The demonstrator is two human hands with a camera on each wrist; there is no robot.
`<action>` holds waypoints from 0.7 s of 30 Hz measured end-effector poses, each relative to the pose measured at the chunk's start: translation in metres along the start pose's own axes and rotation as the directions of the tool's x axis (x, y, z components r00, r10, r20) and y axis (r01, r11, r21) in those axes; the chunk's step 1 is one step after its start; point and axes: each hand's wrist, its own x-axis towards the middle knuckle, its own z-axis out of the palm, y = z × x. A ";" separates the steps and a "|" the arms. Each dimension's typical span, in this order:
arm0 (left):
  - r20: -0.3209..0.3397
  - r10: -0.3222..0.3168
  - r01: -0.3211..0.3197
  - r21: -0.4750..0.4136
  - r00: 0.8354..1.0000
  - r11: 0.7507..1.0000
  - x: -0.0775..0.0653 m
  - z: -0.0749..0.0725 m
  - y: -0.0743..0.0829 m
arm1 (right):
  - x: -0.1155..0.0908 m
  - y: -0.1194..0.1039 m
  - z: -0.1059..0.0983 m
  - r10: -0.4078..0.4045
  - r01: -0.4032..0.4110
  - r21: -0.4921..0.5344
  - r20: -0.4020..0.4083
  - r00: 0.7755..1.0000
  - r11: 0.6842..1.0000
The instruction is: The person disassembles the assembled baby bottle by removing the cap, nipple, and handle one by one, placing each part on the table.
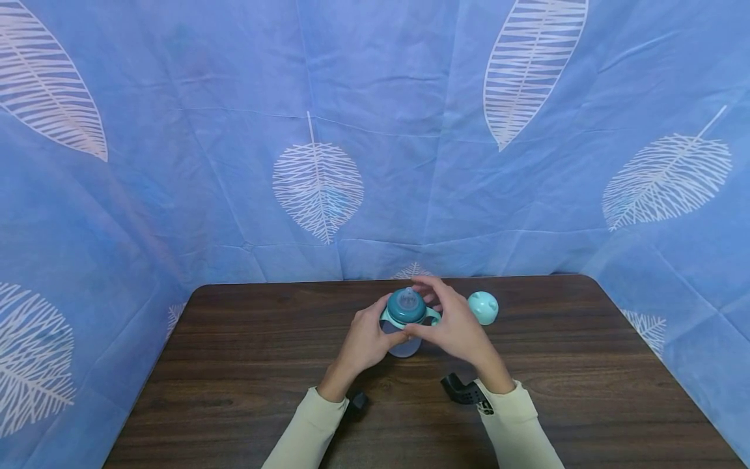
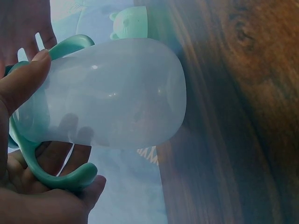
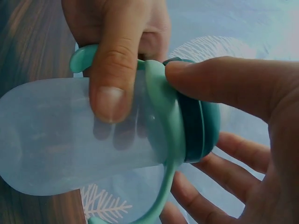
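Observation:
A baby bottle (image 1: 404,348) with a frosted body stands upright in the head view, held between both hands over the table. It has a dark teal collar (image 1: 406,307), a clear nipple (image 1: 408,294) on top and mint side handles (image 2: 60,180). My left hand (image 1: 364,333) grips the body, thumb (image 3: 112,95) across the front and fingers behind, showing faintly through the wall. The right hand (image 1: 459,324) curves round the collar, its thumb (image 3: 210,79) at the collar's edge and fingertips around the far side.
A mint cap (image 1: 483,307) with small ears lies on the table to the right of the bottle. The dark wooden table (image 1: 246,371) ends at a blue leaf-print cloth (image 1: 398,182) behind. Black wrist mounts (image 1: 463,389) sit under the sleeves.

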 end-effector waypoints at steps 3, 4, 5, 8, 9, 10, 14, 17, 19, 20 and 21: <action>0.004 -0.011 0.011 -0.005 1.000 1.000 0.000 0.000 0.000 | 0.000 0.001 -0.002 -0.017 0.017 0.000 0.011 1.000 1.000; 0.005 -0.013 0.013 -0.004 1.000 1.000 0.000 0.000 0.000 | 0.000 0.001 -0.002 -0.021 0.021 0.001 0.013 1.000 1.000; 0.005 -0.013 0.013 -0.004 1.000 1.000 0.000 0.000 0.000 | 0.000 0.001 -0.002 -0.021 0.021 0.000 0.011 1.000 1.000; -0.004 -0.002 0.002 0.008 1.000 1.000 0.001 0.001 0.000 | 0.000 0.000 0.000 -0.007 0.007 -0.003 -0.008 1.000 1.000; -0.007 0.003 -0.003 0.011 1.000 1.000 0.001 0.001 0.000 | 0.000 0.000 0.001 -0.005 0.004 -0.010 -0.018 1.000 1.000; -0.011 0.008 -0.008 0.013 1.000 1.000 0.001 0.001 0.000 | 0.000 0.000 0.003 -0.003 0.002 -0.024 -0.030 1.000 1.000; -0.023 0.016 -0.016 0.020 1.000 1.000 0.001 0.002 -0.001 | 0.000 -0.001 0.010 0.005 -0.013 -0.104 -0.073 0.997 0.995; -0.023 0.014 -0.013 0.024 1.000 1.000 0.001 0.002 -0.001 | 0.000 -0.001 0.013 0.012 -0.025 -0.140 -0.093 0.996 0.990; -0.021 0.014 -0.014 0.022 1.000 1.000 0.001 0.002 -0.001 | 0.000 -0.001 0.014 0.018 -0.031 -0.137 -0.098 0.995 0.990; -0.021 0.015 -0.014 0.020 1.000 1.000 0.001 0.002 -0.001 | 0.001 -0.001 0.013 0.013 -0.026 -0.132 -0.098 0.995 0.991; -0.021 0.014 -0.014 0.018 1.000 1.000 0.001 0.002 -0.001 | 0.001 -0.001 0.013 0.007 -0.019 -0.125 -0.095 0.995 0.992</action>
